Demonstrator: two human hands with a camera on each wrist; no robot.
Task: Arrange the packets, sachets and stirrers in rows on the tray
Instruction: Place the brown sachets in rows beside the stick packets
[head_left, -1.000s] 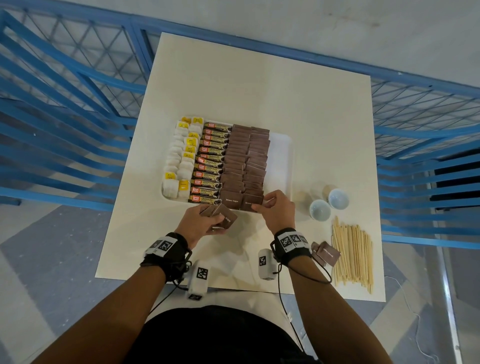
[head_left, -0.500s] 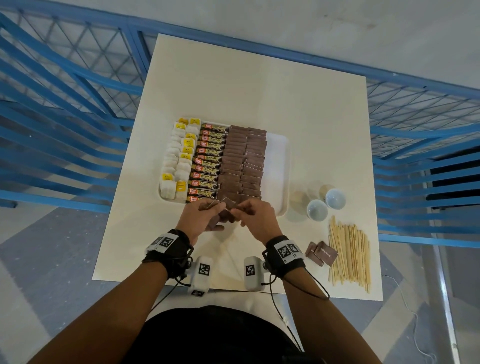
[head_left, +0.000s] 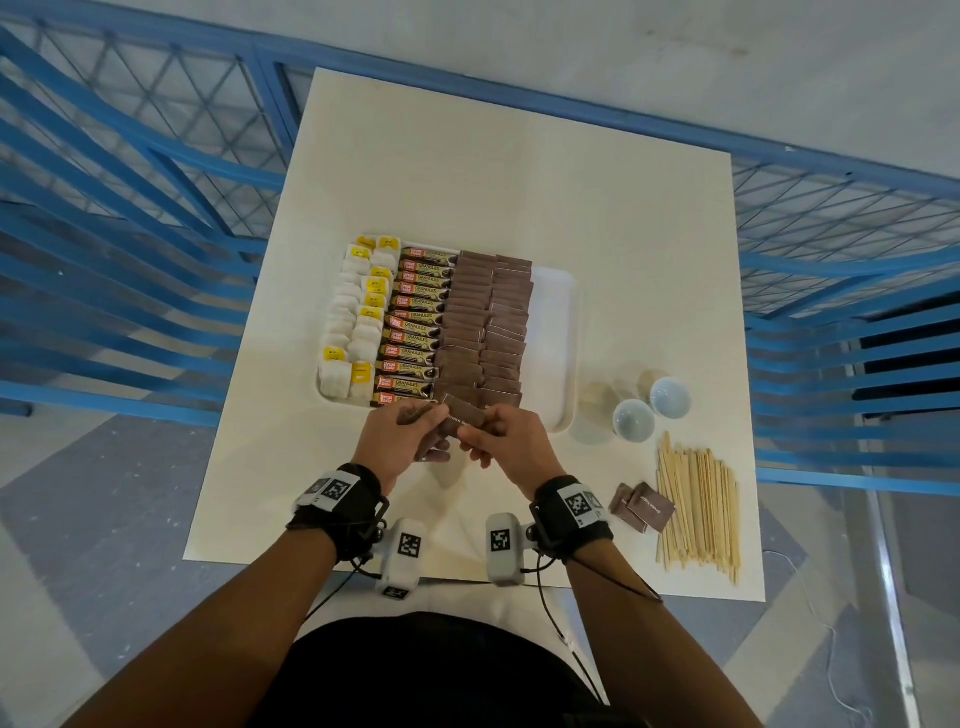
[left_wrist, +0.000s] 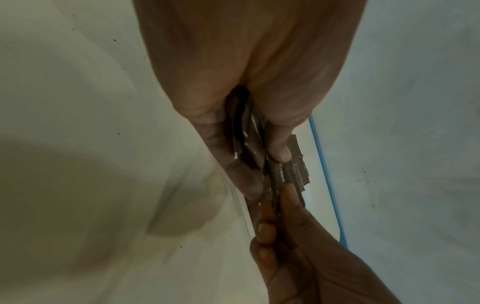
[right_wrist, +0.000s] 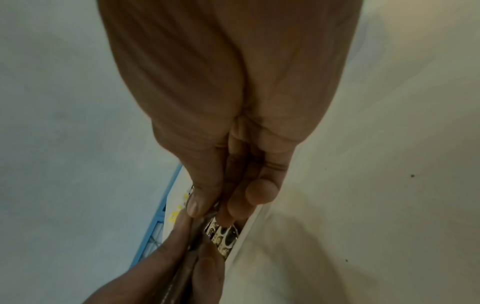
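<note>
Head view: the left hand (head_left: 397, 436) grips a small stack of brown sachets (head_left: 457, 418), thumb and fingers curled around it. The right hand (head_left: 506, 441) pinches the top sachet of that stack. Both hands hover at the near edge of the tray (head_left: 563, 332). The stirrers (head_left: 696, 514) lie on the table (head_left: 519, 171), right of the tray.

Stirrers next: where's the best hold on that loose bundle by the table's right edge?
Pinch the wooden stirrers across their middle from above, right hand coming from their outer side. They lie flat and parallel, lengthwise toward you; brown sachets crowd the inner side.
</note>
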